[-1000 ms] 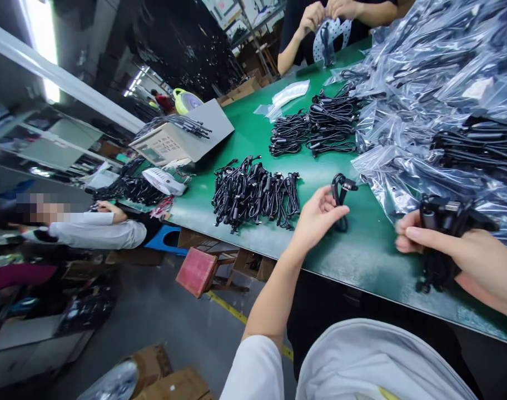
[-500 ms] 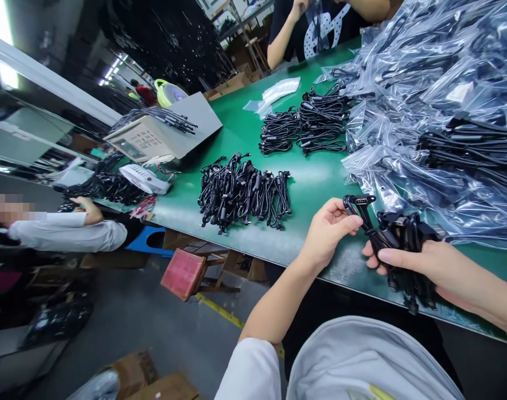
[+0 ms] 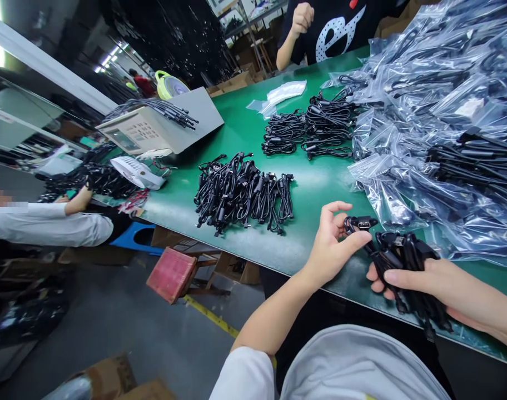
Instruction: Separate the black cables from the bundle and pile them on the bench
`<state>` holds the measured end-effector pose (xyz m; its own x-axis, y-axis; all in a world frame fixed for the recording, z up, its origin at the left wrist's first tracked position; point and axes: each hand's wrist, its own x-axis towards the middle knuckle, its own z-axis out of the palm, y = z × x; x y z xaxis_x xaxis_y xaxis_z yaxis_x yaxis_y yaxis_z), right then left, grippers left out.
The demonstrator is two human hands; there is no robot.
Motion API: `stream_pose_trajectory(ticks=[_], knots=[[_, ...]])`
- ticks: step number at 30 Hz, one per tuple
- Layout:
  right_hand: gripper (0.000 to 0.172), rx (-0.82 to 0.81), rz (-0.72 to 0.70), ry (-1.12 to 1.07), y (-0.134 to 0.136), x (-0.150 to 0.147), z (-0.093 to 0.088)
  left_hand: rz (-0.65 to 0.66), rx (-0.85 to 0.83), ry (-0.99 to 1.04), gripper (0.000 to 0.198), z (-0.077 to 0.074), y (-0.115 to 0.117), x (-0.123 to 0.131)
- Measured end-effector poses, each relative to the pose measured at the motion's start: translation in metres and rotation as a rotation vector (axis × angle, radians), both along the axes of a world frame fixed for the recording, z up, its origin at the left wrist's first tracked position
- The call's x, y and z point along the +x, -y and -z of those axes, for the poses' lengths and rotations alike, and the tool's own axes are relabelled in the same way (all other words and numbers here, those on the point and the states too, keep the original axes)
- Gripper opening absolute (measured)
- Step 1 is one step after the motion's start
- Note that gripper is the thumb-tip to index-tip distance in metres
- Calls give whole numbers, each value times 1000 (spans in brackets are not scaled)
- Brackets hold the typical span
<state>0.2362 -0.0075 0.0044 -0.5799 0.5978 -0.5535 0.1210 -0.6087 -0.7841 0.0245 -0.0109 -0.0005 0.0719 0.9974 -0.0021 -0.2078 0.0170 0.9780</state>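
My right hand (image 3: 407, 278) is wrapped round a bunch of black cables (image 3: 403, 258) at the near edge of the green table (image 3: 320, 186). My left hand (image 3: 334, 244) pinches one black cable with a plug end (image 3: 361, 224) right beside that bunch, thumb and fingers closed on it, forefinger raised. A loose heap of black cables (image 3: 243, 191) lies to the left of my hands on the table. Behind it lies a second heap of coiled cables (image 3: 312, 128).
A big pile of clear bags with cables (image 3: 441, 122) fills the right side. A beige machine (image 3: 162, 125) stands at the table's left end, a white fan (image 3: 134, 172) beside it. One person in black stands at the far end (image 3: 320, 28); another in white sleeves (image 3: 49, 225) works at left.
My right hand has come in toward my left with its bunch. My left hand has brought its single cable against the bunch. The view shifted slightly.
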Motion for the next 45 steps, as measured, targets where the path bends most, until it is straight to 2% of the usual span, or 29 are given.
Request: stream_pose_trajectory(ticks=[4,8,13,21,27,32,35,39,42,45], knots=[[35,-110,-147,-34,-3,2,-4,-15,53,-241,34,-7,6,1],[33,-129,-183,-43,-4,3,-7,-51,11,-294,33,-11,8,0],[28,-111,-166,-49,-2,0,-7,-62,24,-310,33,-10,9,1],[27,-168,-107,-28,-1,-5,-24,-73,38,-316,31,-9,11,1],[26,-147,-128,-64,-2,-2,-12,-76,25,-334,32,-7,10,2],[28,-106,-76,-149,7,-5,-10,-84,49,-380,26,-12,13,3],[31,-119,-5,-233,9,-9,-7,-141,28,-414,25,-7,11,4],[34,-38,109,-225,7,-14,-2,-140,27,-347,36,0,13,10],[42,11,205,-252,6,-15,-1,-35,-22,-185,49,2,17,14],[41,44,240,-267,4,-16,-5,88,-97,-17,55,1,12,15]])
